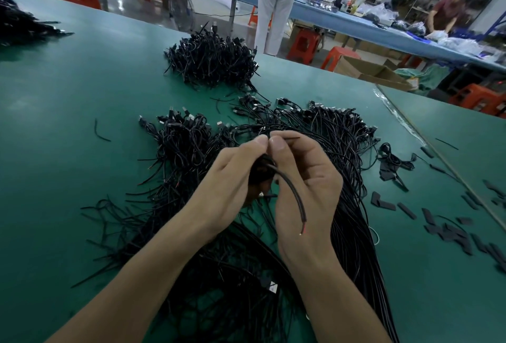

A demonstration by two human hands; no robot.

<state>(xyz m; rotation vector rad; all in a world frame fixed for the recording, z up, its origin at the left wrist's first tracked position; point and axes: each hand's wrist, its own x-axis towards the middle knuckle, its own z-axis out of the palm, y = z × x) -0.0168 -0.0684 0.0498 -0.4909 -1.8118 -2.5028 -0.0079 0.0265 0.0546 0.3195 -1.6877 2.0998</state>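
1. The left hand point(232, 175) is hovering above the green counter point(68, 110) near the middle of the scene, and its grip is curling around a small coiled bundle of thin black cable point(294, 195).
2. The right hand point(309, 186) is touching the left at the thumbs, and its grip is narrow, pinching a thin dark strand point(290, 138) that is poking out to the right. I cannot tell whether this strand is a tie or part of the cable.
3. The cable's loose end is arching out from between the two hands and hanging down in front of the right palm, showing a stripped red tip.
4. Beneath both hands and forearms a wide spread of loose black cables with plugs point(342, 134) is lying on the counter, running from the near edge to the far side of the hands.
5. A tall heap of bundled black cables point(213, 60) is sitting farther away, apart from the spread.
6. Short flat black strips point(451, 230) are lying scattered at the right.
7. Far off, a person in white trousers point(276, 6) is standing by a long blue bench point(356, 25), with orange plastic stools point(304, 44) nearby.
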